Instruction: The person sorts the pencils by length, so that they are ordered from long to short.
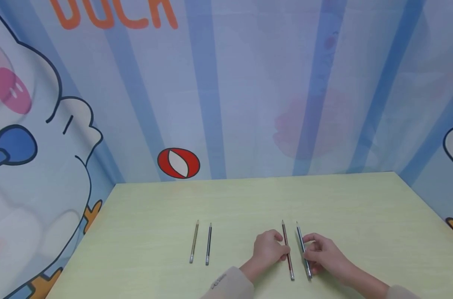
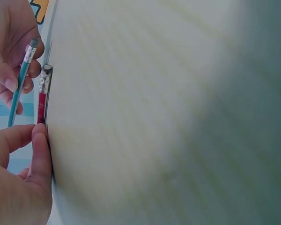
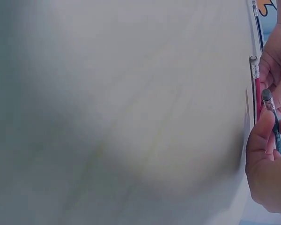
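Note:
In the head view my left hand [image 1: 266, 250] pinches a dark red pencil [image 1: 285, 234] between thumb and fingers. Just to its right, my right hand [image 1: 331, 256] holds a teal pencil [image 1: 300, 235] in the same kind of grip. Both pencils point away from me, and their eraser ends lie nearest my body. The left wrist view gives the red pencil [image 2: 41, 108] a metal band and a dark eraser. In the right wrist view, thumb and fingers close round the teal pencil [image 3: 277, 133] just below its metal band.
Off to the left on the pale green table [image 1: 148, 216] lie a gold pencil [image 1: 194, 241] and a dark blue pencil [image 1: 209, 243], roughly side by side. A blue striped cloth [image 1: 245, 104] with cartoon prints stands behind the table's far edge.

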A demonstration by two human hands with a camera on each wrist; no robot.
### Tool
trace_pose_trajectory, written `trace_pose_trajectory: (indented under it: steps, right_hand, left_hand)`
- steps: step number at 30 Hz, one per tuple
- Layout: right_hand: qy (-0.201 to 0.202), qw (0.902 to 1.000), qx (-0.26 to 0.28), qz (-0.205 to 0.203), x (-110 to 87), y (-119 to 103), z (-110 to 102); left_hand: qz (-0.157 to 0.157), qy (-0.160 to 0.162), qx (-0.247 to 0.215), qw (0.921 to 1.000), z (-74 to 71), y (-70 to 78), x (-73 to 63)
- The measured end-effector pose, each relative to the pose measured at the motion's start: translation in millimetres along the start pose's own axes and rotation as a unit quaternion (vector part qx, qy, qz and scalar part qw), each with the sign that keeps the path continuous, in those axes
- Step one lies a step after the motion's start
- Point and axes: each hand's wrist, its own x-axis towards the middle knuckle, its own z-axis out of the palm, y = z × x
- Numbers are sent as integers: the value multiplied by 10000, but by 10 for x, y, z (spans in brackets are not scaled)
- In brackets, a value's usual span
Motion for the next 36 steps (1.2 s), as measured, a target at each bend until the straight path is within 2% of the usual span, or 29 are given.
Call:
trace_pose_trajectory:
  steps: [5,11,21,29,36]
  right_hand:
    - [127,9998,-105,92,31,-24,26]
    - [421,9976,-470,276,99,-51,87]
    - [954,9842,-1451,350,173,-121,216]
    - [930,9710,-2173,368,178,-165,252]
    - [868,9681,-2314,416,187,-177,254]
  left_hand:
    - [29,-15,73,10000,-2,-7,1]
    - [50,-28,94,9999,3,-2,6]
    - [225,-81,95,9997,-9,-28,7]
    - [243,-161,225,9993,-31,-14,-1]
    - [277,-148,297,9991,-57,8,-15]
